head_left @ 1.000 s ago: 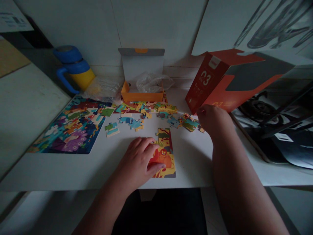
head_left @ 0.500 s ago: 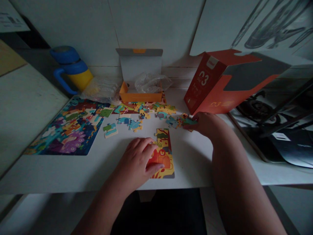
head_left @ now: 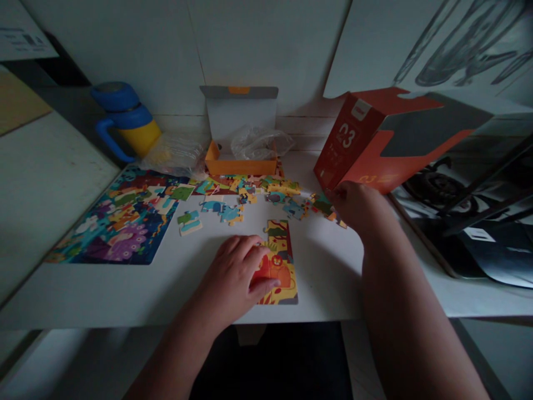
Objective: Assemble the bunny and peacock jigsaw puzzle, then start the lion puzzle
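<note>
My left hand (head_left: 239, 270) lies flat, fingers spread, on the left edge of a partly joined yellow and orange puzzle section (head_left: 281, 266) with a lion on it, near the white table's front edge. My right hand (head_left: 358, 204) reaches to the loose puzzle pieces (head_left: 320, 204) lying just below the orange box (head_left: 375, 144); its fingers curl over those pieces and their tips are hidden. More loose pieces (head_left: 245, 194) are scattered across the table's middle.
A finished colourful puzzle (head_left: 120, 216) lies at the left. Behind it stand a blue and yellow mug (head_left: 125, 119) and a crumpled plastic bag (head_left: 177, 153). A small open orange tray box (head_left: 241, 161) with plastic wrap sits at the back wall. A dark printed sheet (head_left: 478, 222) lies at the right.
My right hand drew left with pieces half a second ago and has now gone back towards the orange box. My left hand has stayed on the lion section.
</note>
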The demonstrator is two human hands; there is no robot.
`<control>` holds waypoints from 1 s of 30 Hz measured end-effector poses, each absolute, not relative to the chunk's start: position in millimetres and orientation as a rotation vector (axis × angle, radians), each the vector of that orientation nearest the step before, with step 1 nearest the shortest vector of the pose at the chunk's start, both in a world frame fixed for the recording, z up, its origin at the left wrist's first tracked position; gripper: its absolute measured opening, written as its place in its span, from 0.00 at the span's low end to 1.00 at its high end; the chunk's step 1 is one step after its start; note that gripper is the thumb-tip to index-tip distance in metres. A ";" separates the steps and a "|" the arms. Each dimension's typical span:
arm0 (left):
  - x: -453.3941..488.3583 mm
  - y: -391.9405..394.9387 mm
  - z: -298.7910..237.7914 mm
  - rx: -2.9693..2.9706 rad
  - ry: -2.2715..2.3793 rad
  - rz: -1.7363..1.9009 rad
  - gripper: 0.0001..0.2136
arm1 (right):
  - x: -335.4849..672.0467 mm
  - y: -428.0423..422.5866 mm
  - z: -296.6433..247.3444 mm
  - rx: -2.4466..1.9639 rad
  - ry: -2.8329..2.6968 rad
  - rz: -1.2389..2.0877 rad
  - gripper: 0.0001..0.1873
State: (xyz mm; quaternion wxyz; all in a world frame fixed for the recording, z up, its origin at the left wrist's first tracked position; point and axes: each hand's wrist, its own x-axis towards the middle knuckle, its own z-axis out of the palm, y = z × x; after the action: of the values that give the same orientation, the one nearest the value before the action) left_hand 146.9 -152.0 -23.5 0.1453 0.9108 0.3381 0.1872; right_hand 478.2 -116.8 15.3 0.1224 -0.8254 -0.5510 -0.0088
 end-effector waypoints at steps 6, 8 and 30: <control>147.6 -151.2 -25.1 2.637 0.980 0.519 0.23 | 478.2 -116.3 20.5 -2.133 -1.440 -0.112 0.15; 147.3 -151.3 -25.8 2.638 0.981 0.521 0.23 | 475.1 -117.6 24.5 -2.032 -1.366 -0.103 0.15; 146.9 -151.1 -23.9 2.635 0.966 0.546 0.22 | 470.5 -116.6 23.8 -1.953 -1.259 0.302 0.17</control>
State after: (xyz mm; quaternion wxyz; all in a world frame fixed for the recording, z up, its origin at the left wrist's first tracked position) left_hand 146.9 -151.1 -23.9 0.1407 0.9125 0.3344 0.1892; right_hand 470.5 -116.6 23.8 0.3886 -0.7681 -0.4950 0.1186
